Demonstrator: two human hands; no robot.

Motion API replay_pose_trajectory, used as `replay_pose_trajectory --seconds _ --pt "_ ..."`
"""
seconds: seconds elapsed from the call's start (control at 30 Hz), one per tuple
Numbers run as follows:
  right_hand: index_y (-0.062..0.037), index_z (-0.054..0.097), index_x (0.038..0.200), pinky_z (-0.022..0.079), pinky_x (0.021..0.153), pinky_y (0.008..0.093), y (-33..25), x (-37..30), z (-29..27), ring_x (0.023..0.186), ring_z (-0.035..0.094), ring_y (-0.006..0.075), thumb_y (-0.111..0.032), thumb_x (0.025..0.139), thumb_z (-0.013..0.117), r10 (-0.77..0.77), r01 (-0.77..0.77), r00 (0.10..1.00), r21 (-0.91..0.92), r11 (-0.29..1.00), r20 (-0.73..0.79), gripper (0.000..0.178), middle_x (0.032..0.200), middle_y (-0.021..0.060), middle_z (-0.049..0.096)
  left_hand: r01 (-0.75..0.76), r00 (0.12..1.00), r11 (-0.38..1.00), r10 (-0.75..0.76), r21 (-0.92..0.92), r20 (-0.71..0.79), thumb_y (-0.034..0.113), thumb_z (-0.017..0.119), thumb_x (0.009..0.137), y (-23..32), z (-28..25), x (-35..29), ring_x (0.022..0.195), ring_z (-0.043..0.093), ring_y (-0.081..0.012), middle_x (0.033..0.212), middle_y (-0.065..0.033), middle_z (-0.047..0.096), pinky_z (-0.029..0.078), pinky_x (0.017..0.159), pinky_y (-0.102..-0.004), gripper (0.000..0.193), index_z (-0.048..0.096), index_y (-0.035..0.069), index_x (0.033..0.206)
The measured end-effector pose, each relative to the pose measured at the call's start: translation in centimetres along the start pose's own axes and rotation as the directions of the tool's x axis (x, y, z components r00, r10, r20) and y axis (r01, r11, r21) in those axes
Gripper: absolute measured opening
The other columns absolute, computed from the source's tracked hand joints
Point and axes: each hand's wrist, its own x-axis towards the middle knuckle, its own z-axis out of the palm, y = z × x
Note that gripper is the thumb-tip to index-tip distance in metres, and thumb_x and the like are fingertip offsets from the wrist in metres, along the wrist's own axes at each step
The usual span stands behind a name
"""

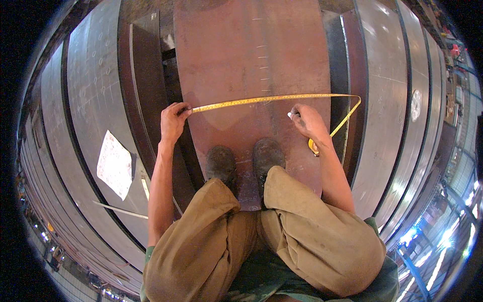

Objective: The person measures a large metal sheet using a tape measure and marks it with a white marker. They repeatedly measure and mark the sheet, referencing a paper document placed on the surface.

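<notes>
The left grip pinches the yellow tape at the left edge of the reddish plate; from where I stand, the tape passes just beyond the right grip, closed round a white stub, overshoots the opposite edge and doubles back; open plate lies between both grips

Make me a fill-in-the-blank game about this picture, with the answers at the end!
1. The bare left hand pinches the long, thin ____ measuring tape.
2. The bare right hand holds a small ____ stick.
3. ____ dark boots stand on the wide reddish-brown metal plate.
4. A white paper sheet lies to the person's ____.

Missing words: yellow; white; Two; left.
</notes>
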Motion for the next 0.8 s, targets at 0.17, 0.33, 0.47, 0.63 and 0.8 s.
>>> replay_pose_trajectory --seconds 0.17,0.33,0.47,0.63,0.8 --pt "-0.0007 0.067 0.096 0.05 0.078 0.0545 0.2 0.0 1.9 0.089 0.064 0.047 -0.014 0.087 0.066 -0.068 0.078 0.994 0.129 0.989 -0.086 0.016 0.092 0.025 0.067 0.041 0.999 0.999 -0.041 -0.023 0.003 0.009 0.079 0.084 -0.2 0.1 0.0 0.077 0.07 -0.0254 0.089 -0.0136 0.073 0.053 0.071 -0.0344 0.021 0.076 0.0 0.103" --pt "-0.0009 0.063 0.107 0.051 0.08 0.053 -1.7 0.5 3.7 0.092 0.062 0.0469 -0.011 0.091 0.062 -0.064 0.084 0.99 0.155 0.984 -0.129 0.018 0.097 0.025 0.065 0.061 0.998 0.997 -0.06 -0.05 0.016 0.009 0.079 0.083 -0.1 -0.2 -0.1 0.079 0.071 -0.0264 0.092 -0.0147 0.074 0.054 0.072 -0.035 0.022 0.076 0.0 0.103" --pt "-0.0035 0.061 0.123 0.052 0.082 0.0496 -3.8 0.6 6.3 0.095 0.061 0.0422 -0.001 0.088 0.059 -0.161 0.212 0.889 0.074 0.974 -0.429 0.036 0.104 0.022 0.061 0.046 0.999 0.999 -0.046 -0.023 0.012 0.009 0.08 0.083 -0.2 0.1 0.0 0.079 0.071 -0.0273 0.091 -0.0151 0.073 0.053 0.072 -0.0358 0.022 0.076 0.0 0.103" --pt "-0.0075 0.055 0.142 0.052 0.086 0.0462 -4.2 0.3 8.4 0.096 0.058 0.0365 0.005 0.081 0.058 -0.286 0.261 0.872 -0.116 0.958 -0.397 0.063 0.105 0.017 0.056 0.033 0.999 0.998 -0.033 -0.044 0.014 0.01 0.08 0.082 -0.1 0.0 0.2 0.077 0.07 -0.0278 0.088 -0.0148 0.072 0.053 0.071 -0.0365 0.022 0.076 0.0 0.101" --pt "-0.0083 0.056 0.143 0.053 0.086 0.046 -4.2 0.2 8.9 0.095 0.058 0.0365 0.005 0.081 0.057 -0.286 0.259 0.88 -0.122 0.958 -0.38 0.063 0.107 0.0169 0.056 0.052 0.998 0.997 -0.05 -0.061 0.036 0.008 0.08 0.082 -0.3 0.0 0.1 0.077 0.069 -0.0276 0.086 -0.0144 0.07 0.052 0.071 -0.037 0.021 0.076 0.0 0.101"
